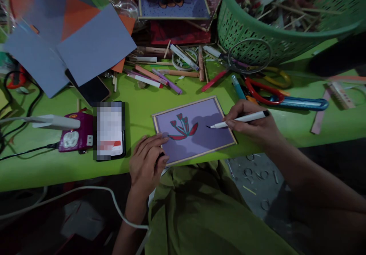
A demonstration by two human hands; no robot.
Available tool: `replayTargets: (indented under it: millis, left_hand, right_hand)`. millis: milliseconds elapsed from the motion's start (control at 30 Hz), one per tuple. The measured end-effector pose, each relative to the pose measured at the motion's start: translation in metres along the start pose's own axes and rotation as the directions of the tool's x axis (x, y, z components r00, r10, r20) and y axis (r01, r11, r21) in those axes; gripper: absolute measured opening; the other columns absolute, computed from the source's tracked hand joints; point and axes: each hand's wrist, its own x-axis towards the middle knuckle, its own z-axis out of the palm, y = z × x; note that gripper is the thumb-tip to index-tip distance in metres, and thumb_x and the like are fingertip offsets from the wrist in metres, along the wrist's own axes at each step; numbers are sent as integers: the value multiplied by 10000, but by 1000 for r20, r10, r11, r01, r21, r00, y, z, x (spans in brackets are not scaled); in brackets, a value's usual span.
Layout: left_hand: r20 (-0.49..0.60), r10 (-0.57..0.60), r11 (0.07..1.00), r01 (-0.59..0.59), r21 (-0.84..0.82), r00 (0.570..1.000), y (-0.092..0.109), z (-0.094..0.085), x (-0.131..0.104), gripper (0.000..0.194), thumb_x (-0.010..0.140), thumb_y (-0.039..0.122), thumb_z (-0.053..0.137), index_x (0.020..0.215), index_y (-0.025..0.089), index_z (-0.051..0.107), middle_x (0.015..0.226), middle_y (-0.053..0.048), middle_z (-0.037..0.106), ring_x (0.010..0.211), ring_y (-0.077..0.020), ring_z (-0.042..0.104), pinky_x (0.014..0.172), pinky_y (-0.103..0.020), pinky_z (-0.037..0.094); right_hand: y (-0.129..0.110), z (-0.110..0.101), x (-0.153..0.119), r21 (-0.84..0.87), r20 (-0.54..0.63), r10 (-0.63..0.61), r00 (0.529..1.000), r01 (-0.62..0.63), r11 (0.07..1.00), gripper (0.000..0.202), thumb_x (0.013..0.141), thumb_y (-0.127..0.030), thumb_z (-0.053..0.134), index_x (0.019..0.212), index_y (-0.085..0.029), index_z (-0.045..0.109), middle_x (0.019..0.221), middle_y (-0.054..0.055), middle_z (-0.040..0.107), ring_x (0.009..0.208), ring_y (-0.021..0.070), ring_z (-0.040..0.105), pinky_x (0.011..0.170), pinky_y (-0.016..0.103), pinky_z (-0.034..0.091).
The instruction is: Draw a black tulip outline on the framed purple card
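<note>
Head view, looking down on a bright green counter (137, 106). No brand, label or legible writing can be made out; the screen of the black-cased phone (109, 131) lying left of centre is blurred.

Centre: a small lilac card panel edged with a thin pale wooden frame (194, 129), lying flat near the front edge of the counter and turned slightly askew. It bears a drawing of red flowers with a teal stem and red leaves (183, 127).

The left hand (147, 159) rests on the panel's lower left corner, its fingers bent loosely and pressing the frame down without enclosing it. The right hand (251, 123) has its fingers pinched on a slim white pen with a black tip (240, 119); the tip sits just over the bare lilac area right of the flowers (contact with the card cannot be judged).

Surroundings: behind the panel lies a loose scatter of pencils and marker pens (160, 75), red-handled scissors (264, 91), yellow-handled scissors (277, 77) and a blue-handled tool (303, 103). A perforated green plastic basket (251, 29) holding sticks and scraps stands at upper right. Grey-blue and orange paper sheets (85, 37) overlap at upper left. A magenta socket adaptor (76, 134) with a black cable lies just beside the phone.
</note>
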Motion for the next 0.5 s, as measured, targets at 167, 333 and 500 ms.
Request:
replayTargets:
  millis: [167,333,500]
  left_hand:
    - [7,8,1000,-8,6,1000,0,0,0,244,1113,389,466,966,252,604,1200,-61,816,1291,-217,709,1167,-443,486]
    - [0,17,1000,-17,24,1000,1,-2,3,248,1114,392,462,960,252,598,1192,-62,817,1284,-221,715,1154,-439,491]
    - [1,30,999,-30,27,1000,0,-1,2,237,1116,386,463,962,251,583,1193,-56,816,1279,-213,717,1152,-421,483]
  right_hand:
    - [0,0,0,-3,1,2,1000,-2,1000,226,836,-418,851,785,-257,700,747,-19,687,667,154,579,600,275,410]
    - [-1,0,-1,0,9,11,1000,-11,1000,234,829,-417,856,770,-257,694,720,-21,670,646,149,562,585,272,406]
    - [1,-1,-1,21,10,9,1000,-9,1000,249,843,-436,851,781,-256,691,733,-21,674,657,143,556,593,269,398]
